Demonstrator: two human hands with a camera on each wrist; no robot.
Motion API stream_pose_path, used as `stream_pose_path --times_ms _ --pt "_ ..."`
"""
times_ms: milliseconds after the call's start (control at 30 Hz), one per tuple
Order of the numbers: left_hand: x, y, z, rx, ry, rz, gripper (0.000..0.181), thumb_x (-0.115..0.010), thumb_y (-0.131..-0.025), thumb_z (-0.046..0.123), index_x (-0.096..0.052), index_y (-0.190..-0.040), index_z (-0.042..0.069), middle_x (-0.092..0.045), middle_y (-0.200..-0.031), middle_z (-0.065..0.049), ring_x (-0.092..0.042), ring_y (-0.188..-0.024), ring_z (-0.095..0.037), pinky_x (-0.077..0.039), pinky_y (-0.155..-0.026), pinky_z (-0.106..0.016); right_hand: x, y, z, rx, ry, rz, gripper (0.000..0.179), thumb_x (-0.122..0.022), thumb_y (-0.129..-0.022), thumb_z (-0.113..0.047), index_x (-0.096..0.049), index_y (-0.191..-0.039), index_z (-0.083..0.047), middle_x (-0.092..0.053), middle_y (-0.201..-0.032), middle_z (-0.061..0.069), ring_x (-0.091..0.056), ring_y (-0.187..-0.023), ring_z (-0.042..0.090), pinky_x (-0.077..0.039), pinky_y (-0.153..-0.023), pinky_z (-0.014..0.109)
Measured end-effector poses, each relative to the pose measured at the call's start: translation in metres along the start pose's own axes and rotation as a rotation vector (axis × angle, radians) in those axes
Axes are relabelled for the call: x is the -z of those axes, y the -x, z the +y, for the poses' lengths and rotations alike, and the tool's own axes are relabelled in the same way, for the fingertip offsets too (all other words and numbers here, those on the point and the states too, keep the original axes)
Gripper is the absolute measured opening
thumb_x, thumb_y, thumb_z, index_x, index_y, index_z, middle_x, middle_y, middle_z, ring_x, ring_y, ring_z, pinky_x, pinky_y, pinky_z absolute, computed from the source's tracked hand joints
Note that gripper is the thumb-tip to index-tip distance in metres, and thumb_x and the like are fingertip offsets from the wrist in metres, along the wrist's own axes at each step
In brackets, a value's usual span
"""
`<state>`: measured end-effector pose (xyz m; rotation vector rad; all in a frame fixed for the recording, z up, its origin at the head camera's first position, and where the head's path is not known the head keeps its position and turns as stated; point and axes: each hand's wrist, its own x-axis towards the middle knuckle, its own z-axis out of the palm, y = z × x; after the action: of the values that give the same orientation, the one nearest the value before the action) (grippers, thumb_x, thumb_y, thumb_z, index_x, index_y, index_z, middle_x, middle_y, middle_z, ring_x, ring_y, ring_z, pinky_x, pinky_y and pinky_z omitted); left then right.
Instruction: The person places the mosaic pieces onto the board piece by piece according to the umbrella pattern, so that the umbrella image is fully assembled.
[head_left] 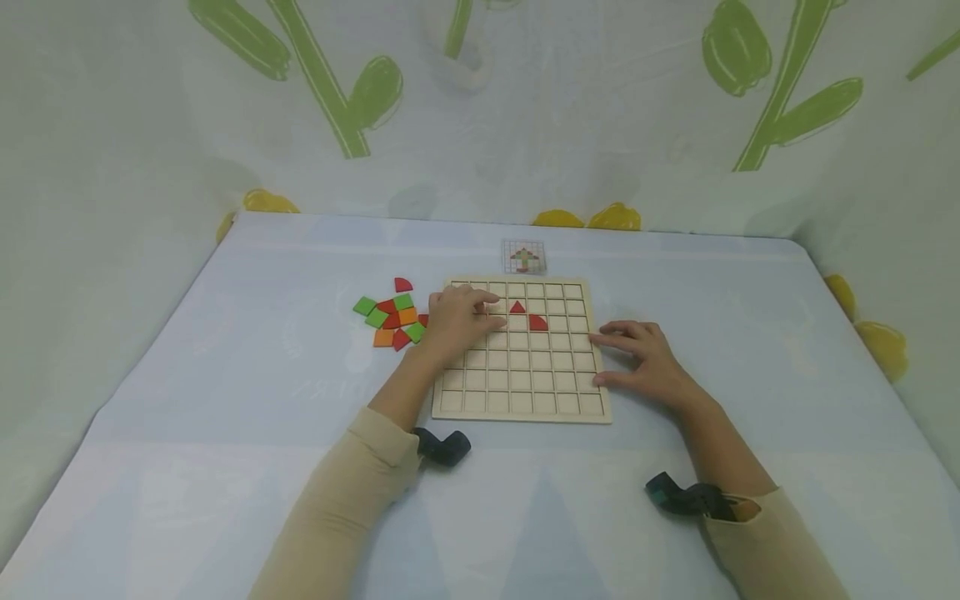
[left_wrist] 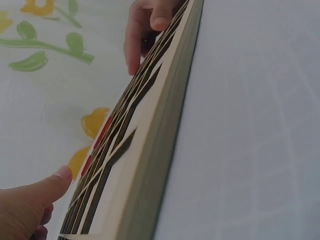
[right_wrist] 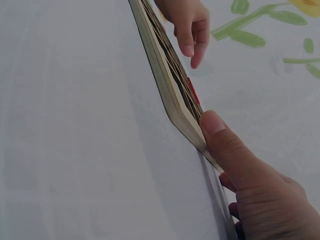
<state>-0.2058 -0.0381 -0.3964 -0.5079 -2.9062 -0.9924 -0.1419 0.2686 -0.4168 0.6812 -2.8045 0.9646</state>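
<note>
A wooden grid board [head_left: 521, 382] lies flat on the table. Two red pieces sit in its upper cells: a triangle [head_left: 517, 307] and a quarter-circle [head_left: 538, 322]. Over the board's upper left part is my left hand [head_left: 456, 321], thumb and index finger spread apart with nothing visible between them. My right hand [head_left: 643, 362] rests at the board's right edge. Its thumb and index finger touch the frame at two separate spots; in the right wrist view the thumb [right_wrist: 227, 142] lies on the rim.
Left of the board lies a loose cluster of green squares [head_left: 365, 306], orange squares [head_left: 383, 338] and red pieces, one red quarter-circle [head_left: 403, 285] set apart at the back. A small pattern card [head_left: 524, 257] lies behind the board. A flowered cloth [head_left: 570, 108] hangs beyond the table.
</note>
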Motion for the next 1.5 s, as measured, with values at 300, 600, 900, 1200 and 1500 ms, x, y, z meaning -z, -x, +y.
stream_pose_path --times_ms 300,600,900,1200,1500 --pt "0.011 0.004 -0.018 0.044 0.019 0.022 0.041 -0.071 -0.083 0.038 -0.067 -0.117 0.016 -0.058 -0.086 -0.001 -0.046 -0.091 -0.022 -0.028 -0.083 -0.044 -0.001 -0.001 0.001 0.027 0.000 0.016 0.059 -0.084 -0.067 -0.023 -0.064 -0.120 -0.007 -0.052 -0.124 0.017 -0.037 -0.111 0.035 -0.028 -0.086 0.048" --pt "0.023 0.006 -0.035 0.085 -0.001 0.053 0.046 -0.074 -0.080 0.036 -0.065 -0.119 0.014 -0.058 -0.086 -0.003 -0.049 -0.093 -0.023 -0.029 -0.085 -0.046 -0.001 0.000 0.001 0.018 0.012 0.023 0.059 -0.084 -0.066 -0.023 -0.065 -0.120 -0.007 -0.053 -0.124 0.017 -0.037 -0.112 0.036 -0.029 -0.087 0.050" --pt "0.034 0.007 -0.053 0.111 -0.007 0.088 0.052 -0.073 -0.080 0.037 -0.062 -0.124 0.012 -0.060 -0.096 -0.007 -0.049 -0.099 -0.027 -0.026 -0.086 -0.048 -0.001 0.000 0.002 0.017 0.011 0.022 0.059 -0.084 -0.067 -0.024 -0.065 -0.120 -0.007 -0.053 -0.124 0.016 -0.037 -0.111 0.035 -0.029 -0.087 0.049" --pt "0.046 0.009 -0.068 0.145 -0.026 0.166 0.049 -0.072 -0.082 0.035 -0.062 -0.124 0.013 -0.060 -0.104 -0.010 -0.047 -0.102 -0.029 -0.026 -0.089 -0.049 -0.001 0.000 0.002 0.014 0.011 0.024 0.060 -0.084 -0.066 -0.024 -0.065 -0.120 -0.008 -0.053 -0.124 0.016 -0.037 -0.111 0.035 -0.029 -0.087 0.049" --pt "0.053 0.010 -0.078 0.188 -0.073 0.206 0.046 -0.068 -0.085 0.034 -0.061 -0.125 0.013 -0.058 -0.115 -0.012 -0.044 -0.111 -0.032 -0.023 -0.094 -0.053 -0.002 0.000 0.001 0.021 0.012 0.024 0.059 -0.084 -0.066 -0.023 -0.065 -0.120 -0.007 -0.053 -0.124 0.017 -0.038 -0.111 0.034 -0.029 -0.087 0.048"
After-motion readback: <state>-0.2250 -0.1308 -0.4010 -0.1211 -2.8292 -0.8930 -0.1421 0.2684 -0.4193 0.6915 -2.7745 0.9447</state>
